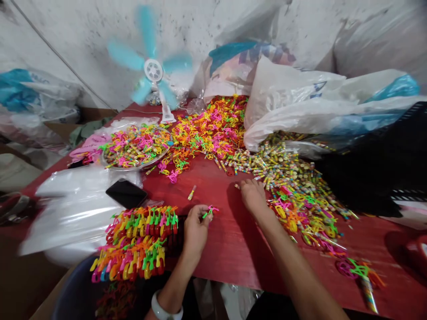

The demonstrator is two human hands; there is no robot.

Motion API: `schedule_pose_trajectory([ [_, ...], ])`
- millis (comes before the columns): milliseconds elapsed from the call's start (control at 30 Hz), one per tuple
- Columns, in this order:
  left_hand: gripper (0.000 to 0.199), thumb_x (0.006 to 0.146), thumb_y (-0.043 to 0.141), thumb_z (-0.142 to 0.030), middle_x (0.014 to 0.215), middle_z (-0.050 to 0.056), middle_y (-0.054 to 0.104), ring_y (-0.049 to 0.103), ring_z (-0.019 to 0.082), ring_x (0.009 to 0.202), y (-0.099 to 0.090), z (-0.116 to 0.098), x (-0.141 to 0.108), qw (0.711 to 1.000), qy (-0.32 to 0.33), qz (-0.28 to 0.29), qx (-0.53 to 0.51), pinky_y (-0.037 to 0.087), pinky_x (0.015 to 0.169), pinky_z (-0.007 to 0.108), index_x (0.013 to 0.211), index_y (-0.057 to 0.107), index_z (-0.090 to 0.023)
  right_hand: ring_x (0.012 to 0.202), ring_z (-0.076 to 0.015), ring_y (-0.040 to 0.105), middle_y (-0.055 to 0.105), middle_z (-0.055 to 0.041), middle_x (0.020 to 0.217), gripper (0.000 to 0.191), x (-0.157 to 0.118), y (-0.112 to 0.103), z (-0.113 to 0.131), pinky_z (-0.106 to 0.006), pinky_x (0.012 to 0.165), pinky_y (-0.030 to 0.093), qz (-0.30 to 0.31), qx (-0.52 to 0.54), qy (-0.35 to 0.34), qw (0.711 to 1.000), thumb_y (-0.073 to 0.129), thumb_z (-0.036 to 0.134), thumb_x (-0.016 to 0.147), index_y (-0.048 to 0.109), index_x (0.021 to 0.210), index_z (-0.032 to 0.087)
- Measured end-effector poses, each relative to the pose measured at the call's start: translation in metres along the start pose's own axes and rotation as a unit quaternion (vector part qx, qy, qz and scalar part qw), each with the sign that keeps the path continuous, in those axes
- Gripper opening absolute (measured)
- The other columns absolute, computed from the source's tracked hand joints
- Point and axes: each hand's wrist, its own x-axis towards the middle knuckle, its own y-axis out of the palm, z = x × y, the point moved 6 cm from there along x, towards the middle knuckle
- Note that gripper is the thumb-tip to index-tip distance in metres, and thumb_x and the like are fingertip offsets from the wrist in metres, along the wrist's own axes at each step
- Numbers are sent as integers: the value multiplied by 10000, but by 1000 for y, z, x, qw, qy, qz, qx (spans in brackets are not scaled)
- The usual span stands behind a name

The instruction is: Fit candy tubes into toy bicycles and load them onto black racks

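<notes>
My left hand (196, 229) pinches small plastic toy pieces (207, 213), green and pink, above the red table (220, 253). To its left, assembled-looking colourful plastic toys (140, 222) stand in tight rows. A single patterned small tube (191, 192) lies just beyond this hand. My right hand (253, 195) is down at the near edge of a heap of patterned small tubes (283, 162), fingers curled together. One tube end (237, 186) shows beside its fingertips; whether they grip it is hidden.
A round tray (133, 168) of mixed pieces sits at the left, near a spinning fan (153, 70). Loose plastic pieces (213, 129) pile up behind. White sacks (293, 98) stand at the right, a black phone (126, 194) lies on clear plastic bags (76, 209).
</notes>
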Motion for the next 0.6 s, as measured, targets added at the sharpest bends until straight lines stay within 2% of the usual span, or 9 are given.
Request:
schedule_pose_trajectory([
  [67, 148, 723, 609, -233, 822, 26, 639, 589, 153, 773, 1, 1, -1, 999, -21, 11, -45, 457, 707, 257, 862, 602, -182, 952, -243, 585, 661, -130, 946, 192, -10, 7, 7, -338, 820, 398, 4, 25, -16, 1000, 465, 75, 855, 628, 926, 151],
  [133, 177, 713, 626, -267, 834, 32, 647, 589, 153, 787, 2, 0, -3, 993, -49, 27, -106, 450, 713, 253, 861, 603, -174, 867, -199, 614, 654, -93, 927, 173, -29, 12, 15, -288, 758, 441, -3, 130, -32, 991, 433, 132, 893, 565, 1001, 163],
  [200, 202, 699, 646, -282, 840, 34, 651, 585, 150, 794, 4, -3, -5, 984, -76, 36, -159, 440, 730, 253, 859, 605, -166, 735, -172, 625, 641, -61, 875, 184, -53, 16, 25, -266, 672, 468, -19, 291, -41, 956, 375, 212, 933, 493, 1070, 175],
  [267, 222, 692, 659, -287, 828, 26, 644, 577, 140, 778, 4, -5, -7, 977, -97, 37, -185, 432, 728, 248, 866, 601, -161, 707, -175, 627, 635, -50, 866, 208, -79, 18, 33, -278, 660, 483, -38, 411, -38, 910, 353, 292, 947, 463, 1092, 190],
  [333, 233, 684, 675, -287, 810, 17, 634, 568, 132, 760, 4, -8, -10, 974, -112, 37, -196, 426, 719, 242, 860, 596, -157, 763, -181, 634, 642, -49, 894, 217, -102, 21, 39, -286, 694, 490, -42, 447, -25, 893, 368, 342, 947, 486, 1067, 204],
  [433, 230, 679, 685, -287, 792, 9, 627, 566, 126, 743, 4, -13, -17, 971, -117, 43, -204, 423, 700, 236, 844, 594, -155, 756, -176, 623, 642, -39, 860, 214, -125, 26, 47, -272, 686, 486, -19, 463, -13, 886, 407, 367, 940, 539, 996, 208],
  [600, 229, 688, 676, -306, 757, -1, 619, 569, 123, 697, 8, -20, -28, 968, -122, 57, -214, 421, 647, 229, 840, 583, -162, 610, -150, 554, 579, 0, 710, 225, -132, 33, 50, -244, 572, 451, 8, 503, 5, 864, 430, 384, 931, 558, 933, 199],
])
